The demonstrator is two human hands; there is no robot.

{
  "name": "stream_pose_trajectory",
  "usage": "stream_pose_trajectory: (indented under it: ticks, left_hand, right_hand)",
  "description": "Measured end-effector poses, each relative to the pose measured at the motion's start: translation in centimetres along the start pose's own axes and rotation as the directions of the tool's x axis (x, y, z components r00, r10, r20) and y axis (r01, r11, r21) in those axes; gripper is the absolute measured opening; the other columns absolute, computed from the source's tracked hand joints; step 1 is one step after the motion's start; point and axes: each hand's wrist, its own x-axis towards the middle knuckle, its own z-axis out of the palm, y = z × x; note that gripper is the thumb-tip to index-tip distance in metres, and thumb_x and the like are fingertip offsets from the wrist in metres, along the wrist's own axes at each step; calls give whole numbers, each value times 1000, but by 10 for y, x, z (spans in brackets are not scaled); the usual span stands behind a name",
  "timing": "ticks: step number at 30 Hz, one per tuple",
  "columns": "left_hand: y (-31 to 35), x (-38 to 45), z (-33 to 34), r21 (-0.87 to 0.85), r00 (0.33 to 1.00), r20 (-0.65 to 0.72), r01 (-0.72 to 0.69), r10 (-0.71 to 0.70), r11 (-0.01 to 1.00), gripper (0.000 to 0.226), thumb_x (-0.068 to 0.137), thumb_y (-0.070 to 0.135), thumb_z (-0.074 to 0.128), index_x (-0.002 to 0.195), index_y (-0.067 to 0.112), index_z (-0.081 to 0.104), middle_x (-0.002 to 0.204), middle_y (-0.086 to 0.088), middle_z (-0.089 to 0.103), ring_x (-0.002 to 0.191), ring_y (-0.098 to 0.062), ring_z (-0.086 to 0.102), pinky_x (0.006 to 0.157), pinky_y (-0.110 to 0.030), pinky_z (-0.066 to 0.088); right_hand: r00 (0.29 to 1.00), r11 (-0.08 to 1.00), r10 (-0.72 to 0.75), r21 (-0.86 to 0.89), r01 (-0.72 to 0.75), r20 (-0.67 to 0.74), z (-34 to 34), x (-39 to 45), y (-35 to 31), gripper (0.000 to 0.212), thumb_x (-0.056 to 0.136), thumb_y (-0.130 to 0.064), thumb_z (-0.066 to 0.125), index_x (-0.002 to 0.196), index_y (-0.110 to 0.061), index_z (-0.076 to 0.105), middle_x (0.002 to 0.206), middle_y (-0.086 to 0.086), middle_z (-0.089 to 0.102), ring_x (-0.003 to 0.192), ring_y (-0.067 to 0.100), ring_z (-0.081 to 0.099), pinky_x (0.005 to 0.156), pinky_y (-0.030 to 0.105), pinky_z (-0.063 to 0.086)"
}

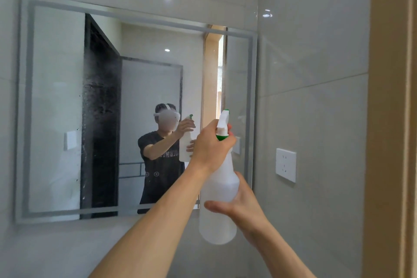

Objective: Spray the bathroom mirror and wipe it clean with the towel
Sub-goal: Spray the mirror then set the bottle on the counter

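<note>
A large rectangular mirror (56, 108) with a frosted border hangs on the grey tiled wall. Wet spray speckles show on its left-centre glass. I hold a translucent white spray bottle (220, 189) with a white and green trigger head upright in front of the mirror's lower right part, nozzle aimed at the glass. My left hand (211, 145) grips the bottle's neck and trigger. My right hand (239, 205) cups the bottle's body from the right, thumb across its front. A faint mist hangs above the nozzle. No towel is in view.
A white wall socket (286, 164) sits on the tiles right of the mirror. A tan door frame (392, 119) runs down the right edge. The mirror reflects a person in a dark shirt holding the bottle.
</note>
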Motion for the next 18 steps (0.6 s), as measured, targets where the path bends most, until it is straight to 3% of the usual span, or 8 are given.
stream_pose_trajectory:
  ticks: [2,5,8,11,15,18]
  left_hand:
    - [-8,-7,0,-4,1000,2,29,-29,1000,15,84,19,63,99,14,61,87,-9,63,82,-31,61,76,-47,56]
    - [-20,-22,-3,-18,998,14,66,-66,998,12,84,15,64,96,13,61,78,-1,57,73,-17,54,71,-36,50]
    - [-33,-38,-9,-51,993,33,112,-110,992,15,82,19,65,96,15,63,82,-5,61,78,-28,59,77,-42,53]
    - [-45,-53,-19,-38,992,-21,122,-122,992,8,85,13,64,92,16,61,76,-2,58,69,-17,56,68,-35,50]
    - [-57,-68,-40,-47,986,-57,153,-156,987,19,80,22,63,99,21,64,96,-5,66,87,-18,65,81,-36,55]
    - [-62,-78,-59,-26,980,-91,174,-175,984,20,79,19,63,99,17,64,92,-6,67,80,-11,61,74,-30,51]
  right_hand:
    - [1000,1000,22,5,-22,9,4,-6,7,78,46,-33,87,115,-28,52,110,0,69,99,18,70,81,37,60]
    - [998,998,58,3,-58,19,11,-15,20,77,45,-32,87,113,-26,53,109,1,68,99,18,70,81,36,60]
    - [995,996,92,2,-92,42,22,-23,33,76,44,-31,86,112,-24,53,108,1,69,97,15,70,78,32,59]
    - [991,994,111,-4,-111,78,35,-29,42,80,43,-33,86,115,-29,53,112,-1,67,100,15,69,83,35,59]
    - [985,993,118,-18,-116,125,56,-35,48,79,49,-28,88,118,-35,52,114,-3,66,103,14,67,89,38,58]
    - [979,991,133,-21,-132,156,75,-37,53,81,49,-31,89,120,-38,50,116,-5,66,105,14,66,92,41,57]
